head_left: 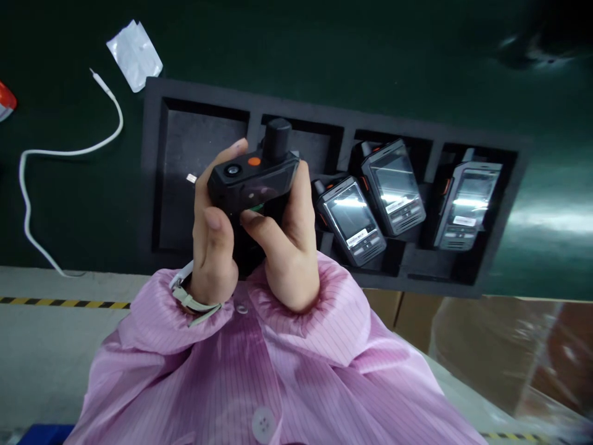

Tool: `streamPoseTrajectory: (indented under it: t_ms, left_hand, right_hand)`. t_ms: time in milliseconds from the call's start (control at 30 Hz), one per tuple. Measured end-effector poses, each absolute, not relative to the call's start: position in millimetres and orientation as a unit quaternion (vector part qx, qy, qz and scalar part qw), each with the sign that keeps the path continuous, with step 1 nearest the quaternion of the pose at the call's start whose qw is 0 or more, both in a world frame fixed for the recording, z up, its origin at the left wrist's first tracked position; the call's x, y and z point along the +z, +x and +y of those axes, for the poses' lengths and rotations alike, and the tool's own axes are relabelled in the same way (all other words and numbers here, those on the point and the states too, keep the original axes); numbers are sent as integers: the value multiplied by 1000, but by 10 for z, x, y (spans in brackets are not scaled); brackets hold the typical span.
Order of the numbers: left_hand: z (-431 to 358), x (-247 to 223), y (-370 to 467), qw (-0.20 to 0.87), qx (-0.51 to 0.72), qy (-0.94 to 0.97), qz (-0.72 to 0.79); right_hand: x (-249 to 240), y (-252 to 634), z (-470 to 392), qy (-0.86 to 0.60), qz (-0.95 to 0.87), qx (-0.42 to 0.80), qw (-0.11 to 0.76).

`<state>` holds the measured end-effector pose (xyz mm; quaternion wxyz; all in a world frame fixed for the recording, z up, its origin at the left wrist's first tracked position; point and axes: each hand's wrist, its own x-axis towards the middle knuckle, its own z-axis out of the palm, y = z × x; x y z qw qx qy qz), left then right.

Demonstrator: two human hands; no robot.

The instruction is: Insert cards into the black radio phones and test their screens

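Note:
Between both hands, above the black foam tray (306,108), I hold a black two-way radio (252,179) with a stubby antenna and an orange button, its top end facing me. My left hand (213,238) is closed around its left side, thumb at the near edge. Wrapped round the right side is my right hand (291,247), its thumb bent over the front. The radio's lower part is hidden. Beside my right hand lies a radio with a screen (349,213), tilted in the tray. A second one (393,185) leans next to it, and a third (470,204) lies in the rightmost compartment.
A white cable (69,152) curls over the green table (393,55) at the left. A small white plastic bag (135,55) lies behind the tray's left corner. At the left edge is a red-orange object (6,99). Cardboard boxes (417,318) stand below the table's front edge.

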<state>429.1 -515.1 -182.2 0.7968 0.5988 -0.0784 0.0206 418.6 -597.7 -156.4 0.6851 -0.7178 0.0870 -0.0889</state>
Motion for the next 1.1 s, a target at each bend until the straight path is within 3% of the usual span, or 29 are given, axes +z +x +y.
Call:
streamPoseTrajectory:
  t_ms: [133,400,600,800,1100]
  left_hand:
    - [-5199,-1814,4313,803,116,576,-102]
    - [-5149,-1850,4326,785,102,602,-107]
    - [-5090,-1909,4356,814,1,579,-51]
    - [-5048,-1937,4372,748,20,657,-89]
    - [-4999,-1994,4387,734,-13,672,-100]
  right_hand:
    - [-1593,4191,-5887,-697,102,-124,699]
    - [-1599,4194,-5993,-706,61,-92,700]
    - [-1678,4176,-6306,-637,-13,16,771]
    - [-1725,4183,-6264,-557,28,24,830]
    - [-1697,4184,-6202,-481,59,35,874]
